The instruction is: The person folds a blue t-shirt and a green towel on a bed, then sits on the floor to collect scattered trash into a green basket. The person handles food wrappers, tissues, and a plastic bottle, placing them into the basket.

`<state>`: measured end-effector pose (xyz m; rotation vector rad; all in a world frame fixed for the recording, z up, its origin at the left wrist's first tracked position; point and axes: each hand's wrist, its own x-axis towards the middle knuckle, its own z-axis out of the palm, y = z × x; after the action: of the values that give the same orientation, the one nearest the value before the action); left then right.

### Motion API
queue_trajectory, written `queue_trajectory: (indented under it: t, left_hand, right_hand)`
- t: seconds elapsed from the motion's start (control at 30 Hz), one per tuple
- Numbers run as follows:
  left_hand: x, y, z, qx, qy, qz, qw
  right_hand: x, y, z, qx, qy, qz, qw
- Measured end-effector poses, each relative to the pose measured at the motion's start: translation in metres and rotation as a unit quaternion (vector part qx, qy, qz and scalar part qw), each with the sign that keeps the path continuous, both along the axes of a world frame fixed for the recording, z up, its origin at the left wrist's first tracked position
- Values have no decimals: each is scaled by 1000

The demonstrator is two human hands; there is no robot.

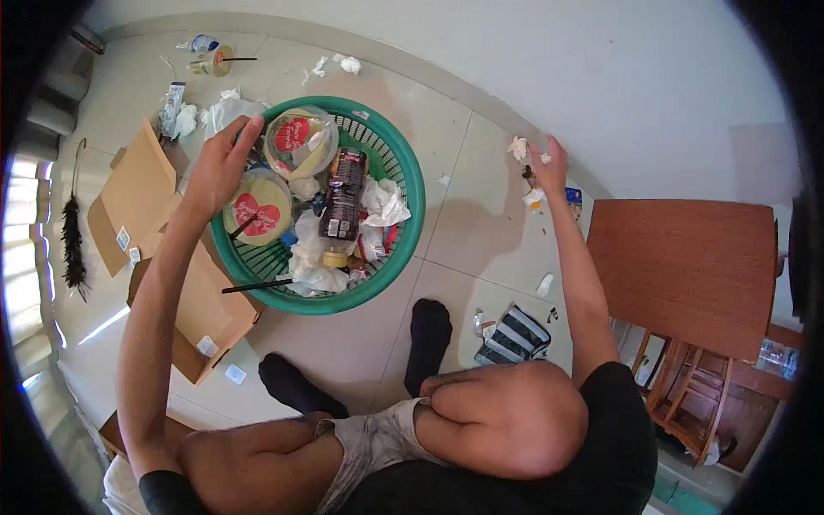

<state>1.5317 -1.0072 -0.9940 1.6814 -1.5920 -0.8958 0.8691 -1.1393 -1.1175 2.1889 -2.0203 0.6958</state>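
Note:
My left hand (225, 164) grips the left rim of a round green plastic basket (417, 193) on the tiled floor. Inside lie two clear plastic cups with printed lids (259, 209), a dark labelled bottle (345, 193), crumpled white tissues (385, 202) and a black straw (257, 286) that pokes over the rim. My right hand (549, 164) reaches down by the wall at the right, with a small pale scrap at its fingertips; whether it is gripped cannot be told. Crumpled tissue (517, 148) and a whitish scrap with orange (533, 198) lie beside that hand.
An opened cardboard box (203, 302) lies left of the basket, a black feathery duster (74, 241) beyond it. A plastic cup (212, 62), a bottle (204, 44) and tissues (349, 64) lie farther off. Right are a striped pouch (515, 336) and a wooden table (682, 273).

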Motion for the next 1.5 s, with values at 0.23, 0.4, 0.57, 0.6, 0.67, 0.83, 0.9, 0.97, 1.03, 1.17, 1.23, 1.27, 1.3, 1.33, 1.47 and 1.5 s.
queue_trajectory:
  t: [0.23, 0.4, 0.57, 0.6, 0.67, 0.83, 0.9, 0.97, 1.03, 1.17, 1.23, 1.27, 1.3, 1.33, 1.47, 1.5]
  left_hand:
    - [5, 16, 20, 34, -29, 33, 998]
    - [-3, -1, 2, 46, 8, 6, 999]
    - [3, 13, 15, 49, 0, 46, 998]
    - [-6, 6, 13, 34, 10, 34, 999]
    - [0, 10, 14, 34, -24, 36, 998]
    - [13, 6, -8, 7, 5, 2, 1000]
    - [12, 12, 3, 20, -11, 6, 1000]
    - [12, 12, 6, 16, -6, 3, 1000]
    - [9, 9, 3, 9, -5, 0, 1000]
    - [4, 6, 6, 1, -16, 1, 1000]
    - [9, 9, 1, -8, -22, 5, 1000]
    - [11, 10, -5, -17, -25, 5, 1000]
    - [12, 11, -3, -26, -27, 5, 999]
    - [9, 12, 0, -14, -7, 9, 1000]
    - [11, 6, -7, -17, -37, -15, 999]
    - [11, 6, -8, -19, -36, -17, 999]
  right_hand:
    - [-25, -3, -65, 321, -158, -315, 879]
    - [14, -35, -95, 319, 69, -282, 902]
    - [126, 27, -87, 140, 135, -172, 966]
    - [101, 37, -96, -22, 189, -101, 976]
    - [109, 60, -95, 24, 124, -26, 992]
    - [133, 68, -43, 160, -397, -67, 901]
    - [205, 82, 49, 184, -605, -118, 766]
    - [234, 93, 126, 189, -664, 20, 723]
    - [270, 108, 188, 200, -653, 136, 718]
    - [347, 131, 175, 137, -572, 354, 727]
    - [371, 123, 170, 16, -216, 482, 849]
    - [381, 136, 169, 201, -326, 430, 818]
    - [382, 135, 167, 196, -198, 443, 852]
    - [380, 138, 169, 110, -112, 449, 880]
    - [363, 156, 184, 15, 3, 457, 889]
    - [362, 159, 180, 47, -2, 466, 884]
